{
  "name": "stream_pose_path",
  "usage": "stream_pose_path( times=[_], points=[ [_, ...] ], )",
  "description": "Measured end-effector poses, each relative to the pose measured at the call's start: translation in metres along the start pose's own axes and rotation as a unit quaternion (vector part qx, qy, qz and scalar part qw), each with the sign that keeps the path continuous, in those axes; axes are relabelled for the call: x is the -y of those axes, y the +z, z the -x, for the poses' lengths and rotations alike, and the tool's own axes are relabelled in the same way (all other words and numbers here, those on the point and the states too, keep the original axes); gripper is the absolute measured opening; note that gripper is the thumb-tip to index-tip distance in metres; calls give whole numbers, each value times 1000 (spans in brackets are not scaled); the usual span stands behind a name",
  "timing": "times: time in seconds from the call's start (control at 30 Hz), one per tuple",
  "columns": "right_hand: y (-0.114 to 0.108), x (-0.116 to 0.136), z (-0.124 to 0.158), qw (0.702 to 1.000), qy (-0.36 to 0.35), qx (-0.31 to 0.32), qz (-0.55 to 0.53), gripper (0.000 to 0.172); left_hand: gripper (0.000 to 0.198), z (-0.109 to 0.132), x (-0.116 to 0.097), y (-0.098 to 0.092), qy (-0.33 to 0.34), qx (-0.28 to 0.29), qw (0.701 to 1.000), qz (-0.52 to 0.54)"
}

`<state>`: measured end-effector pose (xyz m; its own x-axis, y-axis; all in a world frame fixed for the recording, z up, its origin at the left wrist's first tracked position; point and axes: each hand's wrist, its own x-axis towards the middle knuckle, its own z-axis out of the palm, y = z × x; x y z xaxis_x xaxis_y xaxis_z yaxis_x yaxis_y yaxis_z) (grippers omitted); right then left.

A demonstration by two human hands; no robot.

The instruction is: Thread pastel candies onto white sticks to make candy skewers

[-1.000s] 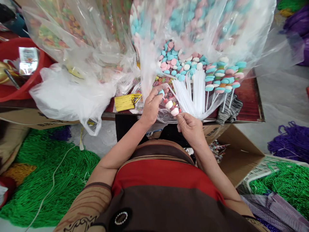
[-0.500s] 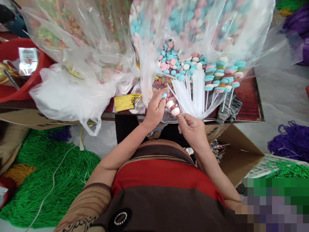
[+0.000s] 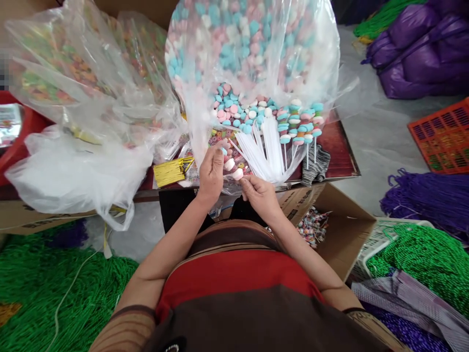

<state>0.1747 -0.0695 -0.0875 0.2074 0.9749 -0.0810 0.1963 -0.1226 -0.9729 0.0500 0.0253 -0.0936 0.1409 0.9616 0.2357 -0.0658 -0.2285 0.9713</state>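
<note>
Between my two hands, over the table's front edge, is a candy skewer with pale pink and white pieces (image 3: 238,174). My right hand (image 3: 261,194) pinches its lower end; the stick is hidden in the fingers. My left hand (image 3: 211,171) is closed at the upper end, with a blue candy (image 3: 223,151) showing at its fingertips. Whether that piece is on the stick I cannot tell. Just beyond are white sticks (image 3: 269,151), loose pink, blue and white candies (image 3: 232,106) and ring-shaped candies (image 3: 220,134). Several finished candy skewers (image 3: 294,120) stand upright at the right.
Big clear candy bags (image 3: 252,44) fill the back. A white plastic bag (image 3: 76,176) and yellow twist ties (image 3: 169,172) lie left. A grey knitted item (image 3: 315,165) is near the table's right end. Below stands an open cardboard box (image 3: 340,230); green cords (image 3: 69,288) cover the floor left.
The view has turned to the right, so the table things sit further left in the picture. Both hands keep nearly the same hold on the candies.
</note>
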Motion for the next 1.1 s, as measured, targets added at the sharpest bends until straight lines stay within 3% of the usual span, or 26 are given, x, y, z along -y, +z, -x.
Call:
stream_pose_path(
  times=[0.2,0.5,0.73,0.87,0.97,1.1],
  points=[
    [-1,-3,0,996,23,-34,-78,45,48,-3,6,6,-61,11,993,96],
    [-7,4,8,998,23,-16,-47,48,42,0,9,3,73,63,994,-42],
    [1,3,8,997,43,-5,-63,54,41,8,10,2,94,42,987,-121],
    [3,3,7,995,55,20,-78,46,44,6,7,1,87,51,987,-127],
    [-12,1,4,996,48,-16,-71,31,52,1,5,0,68,70,992,-82],
    [-55,-5,-15,989,26,-144,11,29,61,-5,8,-3,55,61,996,-35]
  ],
)
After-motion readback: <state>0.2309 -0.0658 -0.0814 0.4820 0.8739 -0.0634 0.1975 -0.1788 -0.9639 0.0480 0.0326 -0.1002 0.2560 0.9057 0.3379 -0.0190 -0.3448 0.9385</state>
